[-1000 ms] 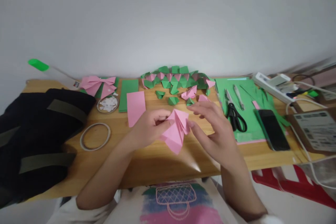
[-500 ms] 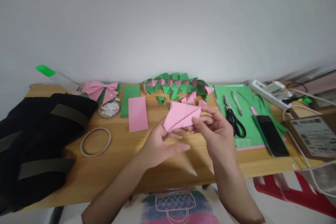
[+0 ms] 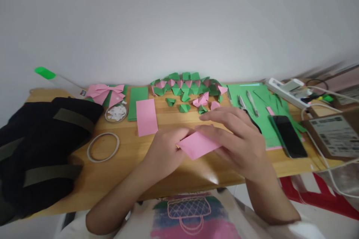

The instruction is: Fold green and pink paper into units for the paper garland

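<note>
Between my two hands, above the table's front part, is a folded piece of pink paper (image 3: 198,145), its near corner pointing down towards me. My left hand (image 3: 169,148) is closed on the paper's left end. On the right side my right hand (image 3: 238,138) grips it too, with the fingers laid over its upper edge; the thumb is hidden. Beyond the hands lie small folded green pieces (image 3: 184,108) and pink folded pieces (image 3: 201,99). Behind them stands an arched chain of green and pink folded paper (image 3: 186,84) against the wall.
Left lie a pink sheet (image 3: 147,117), green sheets (image 3: 138,97), a pink paper bow (image 3: 105,94), a tape ring (image 3: 103,147), a dish of white scraps (image 3: 116,112) and a black bag (image 3: 50,145). Right are scissors (image 3: 241,102), a phone (image 3: 288,136), a power strip (image 3: 287,91) and a box (image 3: 335,134).
The pink paper has turned and come down closer to me. My right hand has swung over its upper edge, and my left fingers have closed in. Small green pieces behind are now uncovered.
</note>
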### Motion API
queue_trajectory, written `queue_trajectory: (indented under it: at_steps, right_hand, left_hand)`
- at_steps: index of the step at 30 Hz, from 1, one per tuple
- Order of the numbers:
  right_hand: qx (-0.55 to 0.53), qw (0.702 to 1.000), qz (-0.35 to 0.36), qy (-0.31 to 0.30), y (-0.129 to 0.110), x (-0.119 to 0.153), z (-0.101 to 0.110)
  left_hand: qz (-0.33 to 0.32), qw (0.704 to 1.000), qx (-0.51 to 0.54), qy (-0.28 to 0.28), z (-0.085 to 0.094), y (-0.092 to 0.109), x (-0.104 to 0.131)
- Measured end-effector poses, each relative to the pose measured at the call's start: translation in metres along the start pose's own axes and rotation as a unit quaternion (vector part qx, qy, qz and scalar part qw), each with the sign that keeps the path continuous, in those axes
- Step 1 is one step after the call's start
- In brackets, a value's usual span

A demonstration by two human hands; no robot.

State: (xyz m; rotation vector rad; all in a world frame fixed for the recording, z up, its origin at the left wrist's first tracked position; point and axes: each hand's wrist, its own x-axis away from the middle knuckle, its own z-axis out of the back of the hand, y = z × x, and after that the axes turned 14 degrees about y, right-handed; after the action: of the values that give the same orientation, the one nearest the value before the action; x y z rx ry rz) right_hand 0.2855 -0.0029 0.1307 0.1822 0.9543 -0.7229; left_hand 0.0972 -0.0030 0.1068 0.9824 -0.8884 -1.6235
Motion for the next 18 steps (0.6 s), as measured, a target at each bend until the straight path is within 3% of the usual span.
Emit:
queue_trajectory:
  at_steps: [6,13,18]
  right_hand:
    - [0.004,0.999,0.0,0.048,-0.012,0.001,0.004]
    - [-0.046,0.994,-0.058,0.086,-0.022,0.007,0.002]
    - [-0.065,0.981,-0.141,0.12,-0.031,0.014,-0.005]
  left_hand:
    - [-0.12,0.987,-0.106,0.032,0.005,0.0,0.006]
    - [-0.289,0.927,-0.208,0.118,0.007,-0.006,0.01]
    - [-0.327,0.9,-0.242,0.16,0.005,-0.007,0.011]
